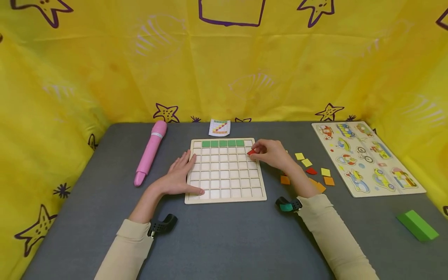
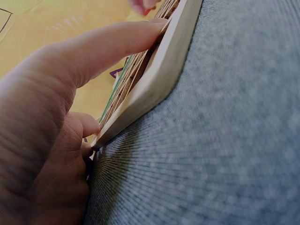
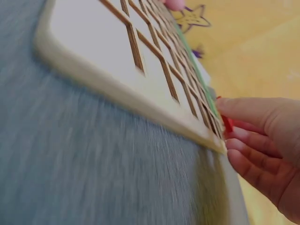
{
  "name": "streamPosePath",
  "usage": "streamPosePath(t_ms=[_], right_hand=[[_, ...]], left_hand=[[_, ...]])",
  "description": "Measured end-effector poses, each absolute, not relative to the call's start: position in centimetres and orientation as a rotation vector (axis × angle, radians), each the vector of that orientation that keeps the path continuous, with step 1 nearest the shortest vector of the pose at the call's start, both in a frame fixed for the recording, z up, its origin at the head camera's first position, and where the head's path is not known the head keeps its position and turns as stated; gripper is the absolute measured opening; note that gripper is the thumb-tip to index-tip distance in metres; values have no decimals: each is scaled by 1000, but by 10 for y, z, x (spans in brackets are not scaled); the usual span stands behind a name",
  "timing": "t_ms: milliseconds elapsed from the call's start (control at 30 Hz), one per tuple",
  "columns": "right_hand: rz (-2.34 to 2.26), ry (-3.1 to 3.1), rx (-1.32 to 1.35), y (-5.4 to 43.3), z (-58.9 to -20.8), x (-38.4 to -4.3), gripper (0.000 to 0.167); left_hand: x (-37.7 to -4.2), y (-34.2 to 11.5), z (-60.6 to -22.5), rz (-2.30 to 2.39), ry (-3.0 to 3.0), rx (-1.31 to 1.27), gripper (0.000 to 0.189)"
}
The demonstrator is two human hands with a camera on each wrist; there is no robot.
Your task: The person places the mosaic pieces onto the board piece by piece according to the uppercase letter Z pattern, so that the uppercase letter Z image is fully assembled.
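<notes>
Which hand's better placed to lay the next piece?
Likely the right hand: it pinches a red piece at the grid board, while the left hand rests on the board's left edge.

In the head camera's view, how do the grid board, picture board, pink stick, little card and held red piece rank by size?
Grid board and picture board: too alike to rank
Pink stick
Little card
Red piece

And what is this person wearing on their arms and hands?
Plain beige long sleeves, the left sleeve and right sleeve both ending short of the hands. There is a black left wrist strap and a black right wrist strap, the right one with a green patch. The left hand and right hand have no gloves.
</notes>
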State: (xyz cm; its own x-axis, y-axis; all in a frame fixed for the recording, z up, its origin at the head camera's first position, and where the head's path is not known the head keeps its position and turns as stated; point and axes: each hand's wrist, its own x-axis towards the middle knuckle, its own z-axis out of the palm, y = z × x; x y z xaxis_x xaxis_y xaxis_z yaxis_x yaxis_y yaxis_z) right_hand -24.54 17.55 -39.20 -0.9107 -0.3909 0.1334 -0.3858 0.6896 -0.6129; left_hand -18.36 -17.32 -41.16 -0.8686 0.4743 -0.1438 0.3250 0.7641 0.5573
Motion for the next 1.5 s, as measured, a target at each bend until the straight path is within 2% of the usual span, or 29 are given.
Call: streamPosePath(t_ms=[267, 600, 1000, 1233, 1500], right_hand=[[-993, 2872, -843, 152, -396, -261, 23], [-1057, 2799, -959, 146, -400, -262, 25], [-1187, 2821, -689, 147, -402, -257, 27], [-1199, 2824, -597, 173, -393, -248, 23], [-976, 2938, -542, 230, -382, -238, 16]], left_hand=[[-184, -172, -413, 765, 2686, 634, 127], [-182, -173, -409, 771, 2682, 636, 126], [-180, -173, -408, 795, 2676, 633, 125], [-181, -172, -409, 797, 2677, 644, 126], [-182, -173, -411, 779, 2678, 633, 125]])
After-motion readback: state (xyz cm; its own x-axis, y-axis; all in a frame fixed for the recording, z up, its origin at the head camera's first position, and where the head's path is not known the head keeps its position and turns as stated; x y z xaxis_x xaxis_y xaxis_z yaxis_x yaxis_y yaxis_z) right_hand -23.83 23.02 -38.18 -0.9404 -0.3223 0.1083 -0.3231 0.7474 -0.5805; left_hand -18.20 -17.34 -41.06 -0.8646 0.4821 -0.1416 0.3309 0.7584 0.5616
